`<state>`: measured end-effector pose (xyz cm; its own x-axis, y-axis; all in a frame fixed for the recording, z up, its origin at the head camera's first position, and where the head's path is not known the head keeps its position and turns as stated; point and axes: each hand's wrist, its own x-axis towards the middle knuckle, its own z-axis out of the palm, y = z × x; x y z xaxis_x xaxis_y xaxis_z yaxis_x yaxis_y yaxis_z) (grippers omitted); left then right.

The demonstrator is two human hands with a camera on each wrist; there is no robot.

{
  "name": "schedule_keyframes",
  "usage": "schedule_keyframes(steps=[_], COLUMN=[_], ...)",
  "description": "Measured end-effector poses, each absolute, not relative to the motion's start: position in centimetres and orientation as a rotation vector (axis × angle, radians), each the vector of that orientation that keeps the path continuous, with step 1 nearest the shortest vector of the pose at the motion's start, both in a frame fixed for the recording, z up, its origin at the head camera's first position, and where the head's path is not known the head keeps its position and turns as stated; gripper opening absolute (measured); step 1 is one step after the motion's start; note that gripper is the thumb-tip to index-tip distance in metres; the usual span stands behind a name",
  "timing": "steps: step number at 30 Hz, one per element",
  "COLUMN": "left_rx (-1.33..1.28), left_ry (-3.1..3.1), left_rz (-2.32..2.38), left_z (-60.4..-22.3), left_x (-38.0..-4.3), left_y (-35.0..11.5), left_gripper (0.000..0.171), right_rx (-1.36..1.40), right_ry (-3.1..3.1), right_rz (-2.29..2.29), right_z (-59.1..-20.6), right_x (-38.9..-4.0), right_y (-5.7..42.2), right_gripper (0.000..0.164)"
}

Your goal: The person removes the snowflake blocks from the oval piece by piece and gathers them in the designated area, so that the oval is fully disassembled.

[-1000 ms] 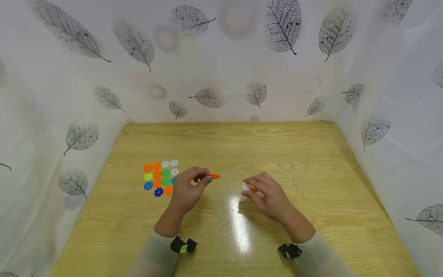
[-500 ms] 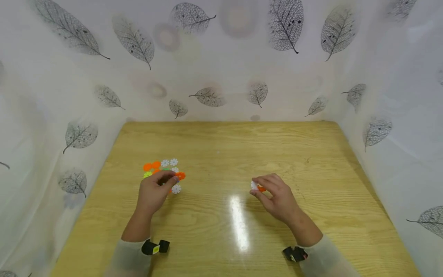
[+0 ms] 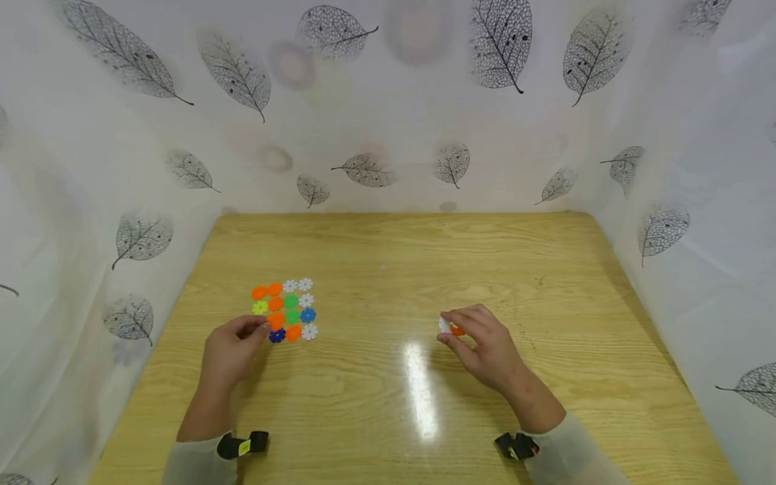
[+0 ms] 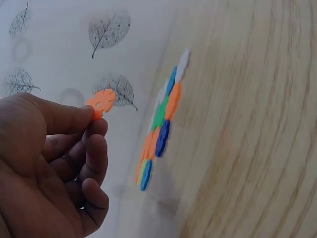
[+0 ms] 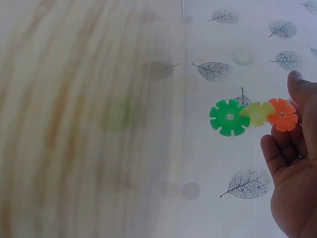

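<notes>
My left hand (image 3: 229,357) pinches a notched orange plastic disc (image 4: 105,100) between thumb and forefinger, over the near-left side of a block of flower-shaped discs. Orange, white, green, yellow and blue ones make up the block, among them a green disc (image 3: 292,301) and a dark blue disc (image 3: 277,335); the hand covers part of the left side. To the right, my right hand (image 3: 485,347) pinches a joined chain. Its green disc (image 5: 230,117), yellow disc (image 5: 257,114) and orange disc (image 5: 283,114) interlock, and a white disc (image 3: 444,325) shows at the fingertips in the head view.
Both hands work above a wood-grain table (image 3: 364,397), which has a bright light reflection between the arms. A pale leaf-printed sheet (image 3: 388,121) hangs round the back and sides. Each wrist wears a black strapped device.
My left hand has travelled left from mid-table to the disc block, carrying the orange disc. The right hand has shifted slightly to the right with its chain and then stayed nearly still.
</notes>
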<state>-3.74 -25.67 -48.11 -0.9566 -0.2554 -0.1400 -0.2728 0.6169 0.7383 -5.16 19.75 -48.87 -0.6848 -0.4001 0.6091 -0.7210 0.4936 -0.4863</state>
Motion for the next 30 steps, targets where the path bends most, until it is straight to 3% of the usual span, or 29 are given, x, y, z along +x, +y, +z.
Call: schedule_keyframes(steps=[18, 30], left_rx=[-0.628, -0.557], left_ry=[2.706, 2.716], left_rz=[1.126, 1.015], left_z=[-49.4, -49.6], left_x=[-3.5, -3.9], left_y=[-28.5, -29.5], left_gripper=[0.042, 0.043], right_rx=[0.936, 0.961], right_ry=[-2.293, -2.271], right_rz=[1.035, 1.059], right_z=[-48.7, -48.9], right_x=[-5.1, -5.0], right_y=[19.9, 19.8], right_gripper=[0.041, 0.037])
